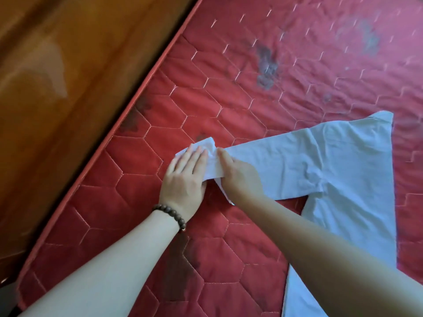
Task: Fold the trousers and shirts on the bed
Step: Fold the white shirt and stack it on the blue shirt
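Item: white cotton shirt [332,161], spread on red quilted bed [206,99], unfolded. Our left hand [185,172] presses its cuff flat-fingered; our right hand [240,177] pinches the sleeve. Folding barely begun.

A white shirt [332,170] lies flat and lightly creased on the red quilted bed [229,99]. Its long sleeve stretches toward nine o'clock, the cuff bunched; the body runs down toward six o'clock.
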